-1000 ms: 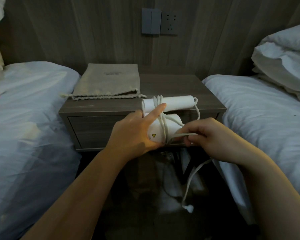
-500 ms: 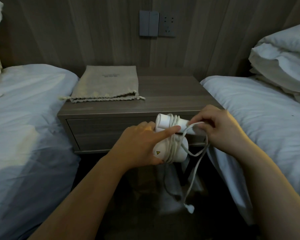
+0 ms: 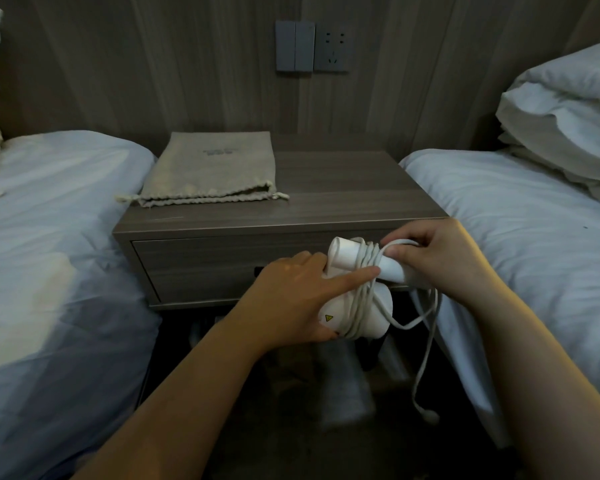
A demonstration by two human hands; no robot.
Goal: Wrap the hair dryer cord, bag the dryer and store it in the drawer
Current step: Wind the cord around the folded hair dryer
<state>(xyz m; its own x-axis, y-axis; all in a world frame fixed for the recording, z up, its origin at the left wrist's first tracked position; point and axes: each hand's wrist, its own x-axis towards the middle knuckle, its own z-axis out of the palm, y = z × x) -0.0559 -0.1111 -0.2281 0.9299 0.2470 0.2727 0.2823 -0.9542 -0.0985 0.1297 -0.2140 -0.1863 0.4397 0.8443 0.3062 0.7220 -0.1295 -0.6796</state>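
A person stands between two beds, both arms reaching forward. The white hair dryer [image 3: 344, 258] is held in the air in front of the closed drawer [image 3: 205, 265] of a bedside desk [image 3: 343, 188], between the two hands.

The left grip [image 3: 291, 299] closes around the dryer's rounded body from the left. The thumb is underneath, and the index finger lies straight across the wound loops, pressing them down. The right grip [image 3: 440, 258] pinches the cord [image 3: 432, 323] against the far end of the dryer's upper tube.

The dryer is smooth, glossy plastic: a short tube with an open round end, above a bulbous body bearing a small yellow triangle sticker. The thin, pale cord circles the dryer in several tight turns. Its loose tail drops in a slack loop below the right hand, ending in a small plug [image 3: 430, 415] that hangs near the dark floor.

On the left of the desk's grey wood-grain top lies a flat beige cloth bag [image 3: 212, 171] of coarse weave, its gathered drawstring mouth facing the person. It is well apart from both hands.

The left bed [image 3: 49, 237] and the right bed [image 3: 516, 237] have rumpled white sheets. Soft pillows [image 3: 561, 116] are stacked on the right one.
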